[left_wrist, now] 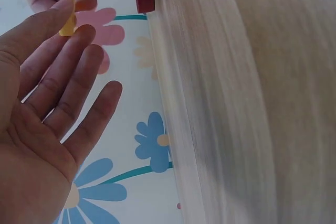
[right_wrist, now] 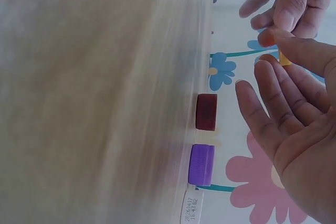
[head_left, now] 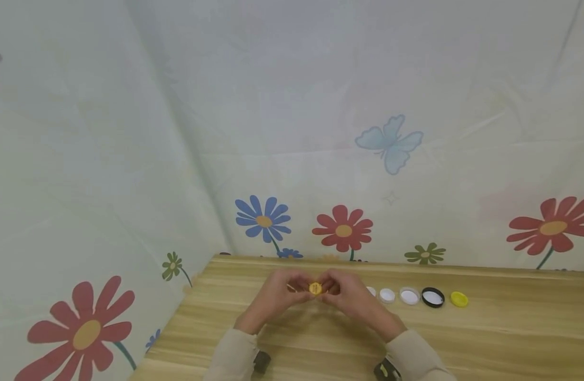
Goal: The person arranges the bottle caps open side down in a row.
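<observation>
A small yellow-orange cap (head_left: pixel 315 288) with faint print on its face is held up above the wooden table. My left hand (head_left: pixel 283 288) pinches one side of it between thumb and fingertips. From the opposite side, my right hand (head_left: pixel 346 292) pinches it too. The left wrist view shows the cap (left_wrist: pixel 68 27) at the left thumb tip, the left hand's (left_wrist: pixel 58 108) other fingers spread. In the right wrist view, fingertips partly cover the cap (right_wrist: pixel 284 59); the right hand's (right_wrist: pixel 294 114) lower fingers are extended.
Right of my hands, a row holds white caps (head_left: pixel 387 295), a clear-rimmed lid (head_left: pixel 409 296), a black-rimmed lid (head_left: pixel 432 297) and a yellow cap (head_left: pixel 459 299). Dark red (right_wrist: pixel 207 112) and purple (right_wrist: pixel 201 164) caps stand on the table (head_left: pixel 511 328). Behind hangs a flowered cloth (head_left: pixel 292 106).
</observation>
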Motion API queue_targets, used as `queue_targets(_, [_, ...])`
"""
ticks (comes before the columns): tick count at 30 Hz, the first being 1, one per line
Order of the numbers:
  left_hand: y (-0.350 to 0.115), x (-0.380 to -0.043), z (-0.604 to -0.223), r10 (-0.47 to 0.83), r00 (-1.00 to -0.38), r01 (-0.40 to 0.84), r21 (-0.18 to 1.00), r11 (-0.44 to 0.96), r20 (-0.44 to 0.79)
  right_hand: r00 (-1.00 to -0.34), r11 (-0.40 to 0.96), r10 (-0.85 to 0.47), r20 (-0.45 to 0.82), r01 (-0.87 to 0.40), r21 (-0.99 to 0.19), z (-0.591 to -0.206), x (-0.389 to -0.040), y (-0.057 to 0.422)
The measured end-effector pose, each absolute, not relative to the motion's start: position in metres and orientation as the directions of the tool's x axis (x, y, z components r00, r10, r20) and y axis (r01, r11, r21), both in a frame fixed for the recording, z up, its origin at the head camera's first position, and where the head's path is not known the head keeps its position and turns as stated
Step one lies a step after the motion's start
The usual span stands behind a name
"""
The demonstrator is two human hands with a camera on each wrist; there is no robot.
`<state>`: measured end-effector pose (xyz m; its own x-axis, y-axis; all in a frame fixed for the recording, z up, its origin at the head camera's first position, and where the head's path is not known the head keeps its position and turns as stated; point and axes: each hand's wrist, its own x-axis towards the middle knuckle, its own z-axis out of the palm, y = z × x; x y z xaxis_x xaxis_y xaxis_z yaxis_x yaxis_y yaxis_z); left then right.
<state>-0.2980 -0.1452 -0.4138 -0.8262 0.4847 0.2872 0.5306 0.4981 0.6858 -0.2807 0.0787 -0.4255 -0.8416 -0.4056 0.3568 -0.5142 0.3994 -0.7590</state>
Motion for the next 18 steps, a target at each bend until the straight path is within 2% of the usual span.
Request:
queue_targets(11, [-0.1502,-0.2971,-0.4125,0.523,-0.822,0.517,0.682,0.518,0.225,-0.852,0.438,-0.423,0.310,-0.492,-0.752,-0.4281,-0.2765,0.0733])
queue_targets(18, [-0.1534,-0.2975,-0.4163,0.539,-0.829,0.490,0.654,0.576,0.147,-0.852,0.459,-0.474,0.221,-0.453,-0.764,-0.4304,-0.2732,0.0690])
